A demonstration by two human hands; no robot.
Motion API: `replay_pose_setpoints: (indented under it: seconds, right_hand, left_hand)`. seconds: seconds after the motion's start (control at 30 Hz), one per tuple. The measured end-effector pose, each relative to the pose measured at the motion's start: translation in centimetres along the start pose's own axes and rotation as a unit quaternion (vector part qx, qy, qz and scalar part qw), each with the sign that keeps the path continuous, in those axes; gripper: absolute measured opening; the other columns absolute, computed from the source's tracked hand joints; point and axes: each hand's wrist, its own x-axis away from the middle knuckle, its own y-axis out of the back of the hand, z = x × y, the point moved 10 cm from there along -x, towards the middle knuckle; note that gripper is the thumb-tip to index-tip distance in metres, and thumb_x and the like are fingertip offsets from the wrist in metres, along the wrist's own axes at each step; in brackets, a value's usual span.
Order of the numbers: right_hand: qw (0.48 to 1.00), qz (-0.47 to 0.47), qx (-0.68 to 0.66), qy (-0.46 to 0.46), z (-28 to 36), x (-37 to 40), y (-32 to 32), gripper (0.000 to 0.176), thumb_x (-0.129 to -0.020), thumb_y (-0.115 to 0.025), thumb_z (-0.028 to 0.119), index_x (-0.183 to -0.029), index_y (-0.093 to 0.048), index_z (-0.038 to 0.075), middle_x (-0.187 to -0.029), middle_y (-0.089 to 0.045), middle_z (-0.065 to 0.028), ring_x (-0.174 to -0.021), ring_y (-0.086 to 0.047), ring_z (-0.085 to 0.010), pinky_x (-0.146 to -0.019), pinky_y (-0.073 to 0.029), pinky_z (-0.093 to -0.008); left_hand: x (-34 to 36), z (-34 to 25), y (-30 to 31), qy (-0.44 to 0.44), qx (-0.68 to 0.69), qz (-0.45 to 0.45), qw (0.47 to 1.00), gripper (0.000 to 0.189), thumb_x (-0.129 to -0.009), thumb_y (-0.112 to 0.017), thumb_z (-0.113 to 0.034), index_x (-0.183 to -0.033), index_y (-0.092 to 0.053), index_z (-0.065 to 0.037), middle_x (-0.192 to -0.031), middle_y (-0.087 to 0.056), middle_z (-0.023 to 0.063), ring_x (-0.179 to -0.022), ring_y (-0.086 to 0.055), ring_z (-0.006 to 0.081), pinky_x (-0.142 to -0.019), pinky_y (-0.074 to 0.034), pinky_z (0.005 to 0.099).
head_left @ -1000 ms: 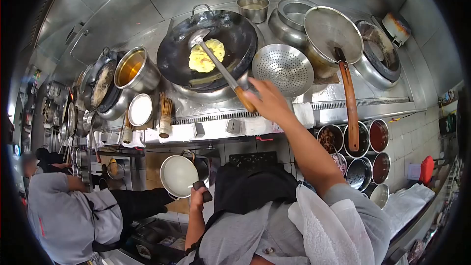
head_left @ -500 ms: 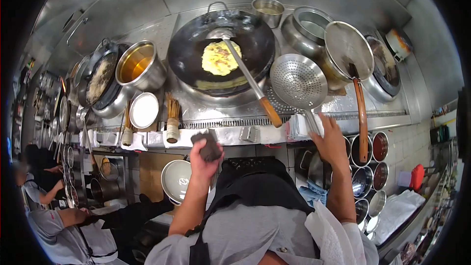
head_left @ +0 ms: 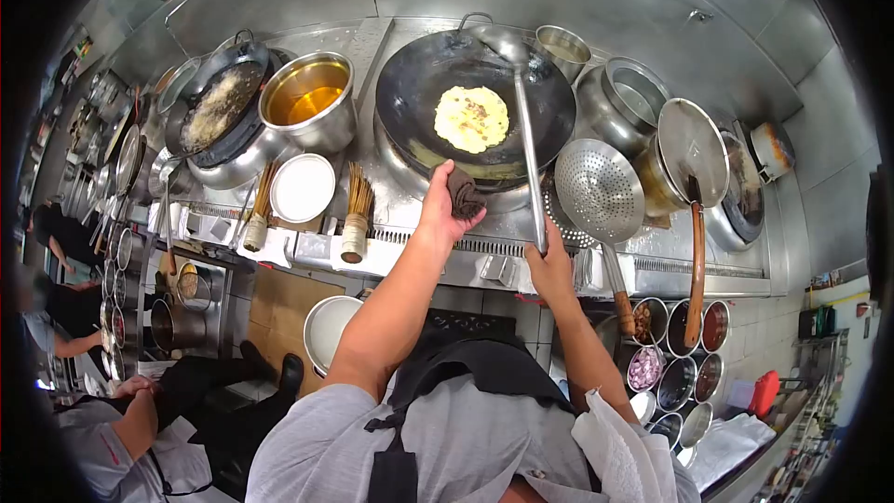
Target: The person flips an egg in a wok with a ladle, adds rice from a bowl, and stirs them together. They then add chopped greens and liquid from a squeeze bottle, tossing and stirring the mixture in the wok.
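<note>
Nearest the viewer, a person in a black apron [head_left: 484, 368] faces a steel cooking surface [head_left: 365, 158]. The right hand [head_left: 549, 265] is closed around the handle end of a long ladle [head_left: 527, 140]; half a second ago it was at the handle of the perforated skimmer [head_left: 599, 191], which now lies untouched just beside it. The left hand [head_left: 441, 212] grips a folded dark cloth [head_left: 467, 194]. It has come forward, from in front of the surface to the near rim of a large black wok [head_left: 410, 74]; whether the cloth touches the metal I cannot tell. In the middle of the wok, a yellow egg round [head_left: 471, 119] lies flat, with darker bits on top. Farther back, the ladle's bowl has shifted away from the egg to the wok's far side, leaving the egg uncovered. Both hands are thus at the wok, and the ladle, no longer lying loose, appears to be under control. Beyond the rim stands 1 small steel pot [head_left: 575, 67] of liquid.
</note>
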Motion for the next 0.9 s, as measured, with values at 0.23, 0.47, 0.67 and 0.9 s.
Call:
replay_pose_setpoints:
  seconds: [0.23, 0.47, 0.67, 0.9]
  right_hand:
    - [0.988, 0.104, 0.080, -0.083, -5.7, 3.8, -3.6, 0.037, -0.089, -0.056, 0.015, -0.122, -0.043, 0.003, -0.086, -0.064, -0.0202, -0.074, -0.064, -0.0277, -0.072, -0.051, -0.0412]
    - [0.996, 0.082, -0.033, 0.005, -2.3, 6.3, 2.5, 0.061, -0.087, -0.059, 0.018, -0.139, -0.032, 0.003, -0.096, -0.063, -0.0263, -0.086, -0.064, -0.0388, -0.083, -0.050, -0.0423]
    - [0.973, 0.143, 0.139, -0.115, 4.6, 7.4, 10.3, 0.063, -0.088, -0.058, 0.015, -0.145, -0.029, 0.010, -0.083, -0.063, -0.0227, -0.070, -0.064, -0.0408, -0.066, -0.050, -0.0441]
    - [0.920, 0.330, 0.201, -0.065, 9.3, 6.9, 14.9, 0.066, -0.088, -0.061, 0.015, -0.146, -0.029, 0.014, -0.071, -0.060, -0.0127, -0.056, -0.061, -0.0211, -0.056, -0.048, -0.0352]
  left_hand:
    - [-1.8, 0.9, -2.4, -0.002, 0.091, 0.016, 0.996, 0.028, -0.078, -0.066, -0.032, -0.096, -0.057, -0.013, -0.092, -0.060, 0.0083, -0.087, -0.059, 0.0260, -0.076, -0.049, 0.0472]
    - [7.3, 2.0, -3.1, -0.051, 0.126, 0.035, 0.990, 0.014, -0.074, -0.063, -0.018, -0.087, -0.060, -0.015, -0.087, -0.063, 0.0026, -0.085, -0.061, 0.0215, -0.076, -0.049, 0.0447]
    - [5.4, 2.3, -1.6, -0.039, 0.117, -0.015, 0.992, 0.012, -0.078, -0.062, -0.019, -0.086, -0.059, -0.010, -0.083, -0.062, 0.0075, -0.079, -0.060, 0.0235, -0.074, -0.051, 0.0427]
    - [5.5, 1.3, -3.2, -0.054, 0.117, -0.023, 0.991, 0.010, -0.079, -0.061, -0.019, -0.082, -0.059, -0.010, -0.082, -0.061, 0.0066, -0.079, -0.059, 0.0240, -0.075, -0.052, 0.0431]
